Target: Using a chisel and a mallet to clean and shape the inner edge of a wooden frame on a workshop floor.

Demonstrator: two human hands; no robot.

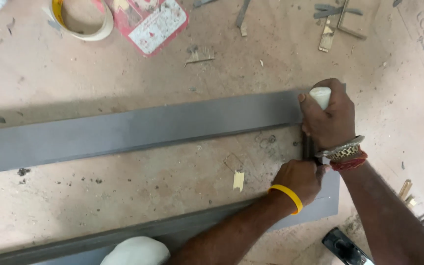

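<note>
Both your hands are clamped on a tool at the right end of the grey strips.

From the head view: your right hand (329, 118) is fisted tight round the white-capped handle of a dark-shafted tool (320, 95), and your left hand (298, 179) pinches the shaft low down, just where the upper long flat grey board (138, 128) ends and the lower grey board (327, 194) begins. Those boards look stiff, thin and smooth-faced, likely slippery under dust, so grip them by the edges. Around you on the dusty plywood worktop (123, 196): a roll of pale tape (82, 22), a red and white packet (150, 24), metal offcuts (337, 19), a black tool (344, 248). All lie well apart from your hands.
</note>
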